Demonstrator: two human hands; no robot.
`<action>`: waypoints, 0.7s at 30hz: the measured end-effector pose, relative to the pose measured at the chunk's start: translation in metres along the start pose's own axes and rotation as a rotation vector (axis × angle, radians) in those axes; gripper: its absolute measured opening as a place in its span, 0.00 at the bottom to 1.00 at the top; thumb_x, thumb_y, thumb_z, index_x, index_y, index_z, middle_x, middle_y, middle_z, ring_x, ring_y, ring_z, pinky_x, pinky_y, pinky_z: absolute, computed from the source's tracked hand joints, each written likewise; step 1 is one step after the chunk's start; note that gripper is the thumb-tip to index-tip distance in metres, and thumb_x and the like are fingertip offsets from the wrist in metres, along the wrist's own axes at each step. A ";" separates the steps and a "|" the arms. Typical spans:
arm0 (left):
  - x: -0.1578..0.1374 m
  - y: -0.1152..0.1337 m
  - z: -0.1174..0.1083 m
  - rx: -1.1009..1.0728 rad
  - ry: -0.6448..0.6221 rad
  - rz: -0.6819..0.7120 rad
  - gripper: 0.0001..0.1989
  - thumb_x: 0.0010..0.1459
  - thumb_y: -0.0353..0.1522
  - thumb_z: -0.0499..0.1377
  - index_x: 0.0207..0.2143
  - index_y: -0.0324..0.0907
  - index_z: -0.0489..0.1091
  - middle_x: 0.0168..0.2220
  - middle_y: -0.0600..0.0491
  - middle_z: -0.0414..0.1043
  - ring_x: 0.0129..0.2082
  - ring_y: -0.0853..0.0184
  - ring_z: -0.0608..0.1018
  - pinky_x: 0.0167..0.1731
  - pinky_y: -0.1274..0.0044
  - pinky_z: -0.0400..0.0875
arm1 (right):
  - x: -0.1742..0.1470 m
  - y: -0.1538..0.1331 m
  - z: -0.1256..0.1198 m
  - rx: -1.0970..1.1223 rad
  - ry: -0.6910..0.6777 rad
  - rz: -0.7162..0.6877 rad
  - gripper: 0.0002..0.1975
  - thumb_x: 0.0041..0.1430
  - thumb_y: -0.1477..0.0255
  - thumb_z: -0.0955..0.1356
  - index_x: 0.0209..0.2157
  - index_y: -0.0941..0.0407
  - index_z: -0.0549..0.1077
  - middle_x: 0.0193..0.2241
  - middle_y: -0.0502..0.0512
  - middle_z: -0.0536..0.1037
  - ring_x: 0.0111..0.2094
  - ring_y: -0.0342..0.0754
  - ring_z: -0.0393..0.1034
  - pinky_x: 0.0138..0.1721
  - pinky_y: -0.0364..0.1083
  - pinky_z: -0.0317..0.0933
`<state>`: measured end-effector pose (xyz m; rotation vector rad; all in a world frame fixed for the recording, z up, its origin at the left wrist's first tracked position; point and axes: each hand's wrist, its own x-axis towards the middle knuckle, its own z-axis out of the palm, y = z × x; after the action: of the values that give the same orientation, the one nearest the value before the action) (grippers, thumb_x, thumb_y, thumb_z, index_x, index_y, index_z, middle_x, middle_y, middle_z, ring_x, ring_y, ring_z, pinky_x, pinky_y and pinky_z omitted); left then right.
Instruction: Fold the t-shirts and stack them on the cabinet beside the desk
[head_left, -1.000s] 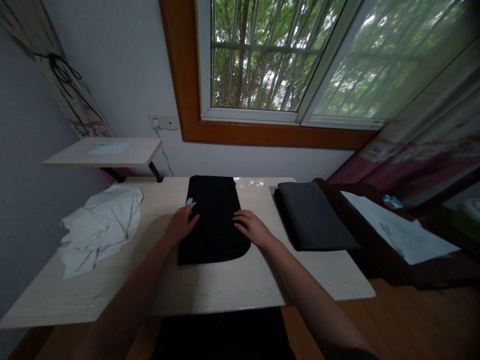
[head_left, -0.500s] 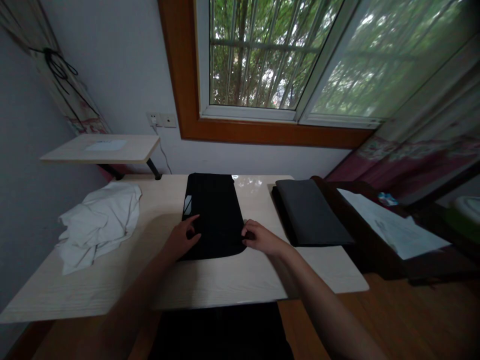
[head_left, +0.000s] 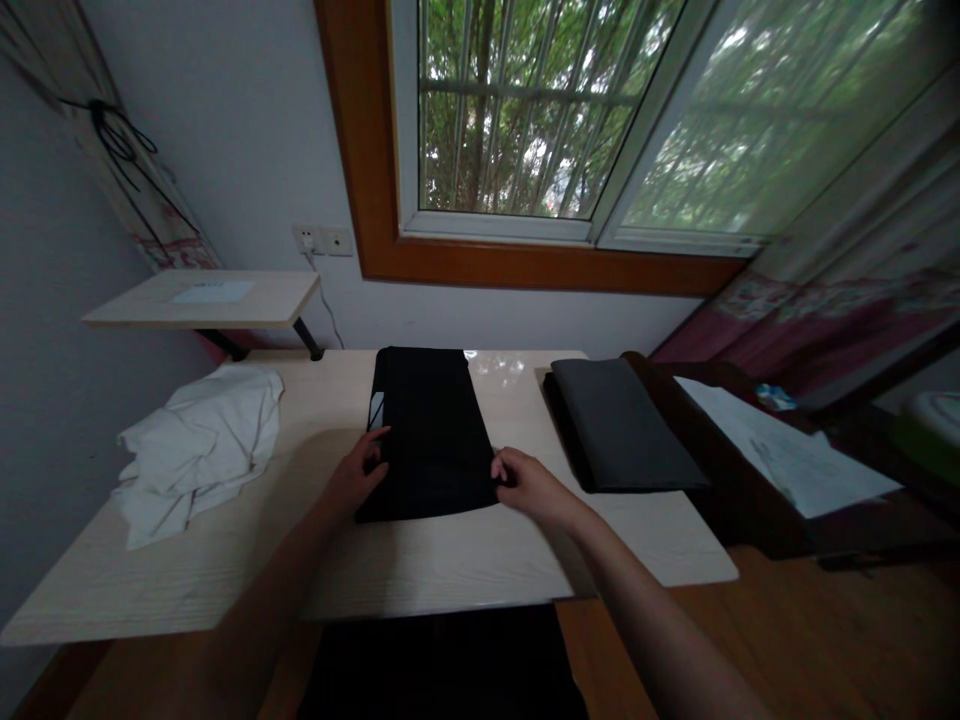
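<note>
A folded black cloth (head_left: 431, 430), which looks like a garment, lies flat on the light wooden table (head_left: 442, 575) in front of me. A small whitish patch (head_left: 376, 410) shows at its left edge. My left hand (head_left: 352, 480) is at the cloth's lower left edge, thumb and index finger apart, fingertips over the black fabric. At the lower right edge, my right hand (head_left: 529, 485) has its fingers curled and pinched on the fabric. That corner is drawn out slightly to the right.
A crumpled white cloth (head_left: 202, 445) lies on the left, before a small raised shelf (head_left: 202, 305). On the right rests a dark grey folder-like item (head_left: 630, 425). Beyond it, papers (head_left: 780, 445) lie on a dark surface. A window (head_left: 517, 120) is ahead.
My right hand has shifted slightly right, with the cloth's lower right corner stretched along with it. My left hand has moved a little left, toward the cloth's left edge.
</note>
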<state>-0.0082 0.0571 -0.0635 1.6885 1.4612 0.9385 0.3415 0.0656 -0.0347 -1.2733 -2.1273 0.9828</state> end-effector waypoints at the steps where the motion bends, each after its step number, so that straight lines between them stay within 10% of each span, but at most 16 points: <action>1: 0.000 -0.002 0.000 -0.016 0.000 -0.004 0.31 0.58 0.32 0.57 0.64 0.45 0.59 0.30 0.59 0.61 0.30 0.69 0.69 0.35 0.75 0.64 | -0.003 -0.003 0.001 -0.022 0.019 -0.008 0.14 0.43 0.85 0.65 0.31 0.54 0.67 0.30 0.46 0.66 0.31 0.43 0.62 0.32 0.41 0.55; 15: -0.016 -0.003 -0.026 -0.074 0.082 -0.011 0.23 0.58 0.34 0.56 0.57 0.46 0.67 0.37 0.56 0.65 0.34 0.69 0.72 0.37 0.76 0.69 | -0.020 -0.012 0.011 -0.234 -0.014 -0.335 0.21 0.46 0.88 0.65 0.40 0.53 0.71 0.38 0.54 0.70 0.43 0.51 0.65 0.43 0.47 0.62; 21: -0.020 -0.007 -0.034 0.167 -0.167 -0.076 0.18 0.58 0.34 0.55 0.50 0.45 0.73 0.35 0.54 0.73 0.32 0.66 0.76 0.34 0.75 0.69 | -0.018 -0.011 0.014 -0.255 -0.070 -0.377 0.20 0.45 0.88 0.65 0.37 0.54 0.72 0.36 0.54 0.71 0.42 0.51 0.65 0.42 0.47 0.62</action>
<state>-0.0433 0.0398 -0.0541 1.7714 1.5133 0.6328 0.3342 0.0419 -0.0356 -0.9010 -2.4882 0.6199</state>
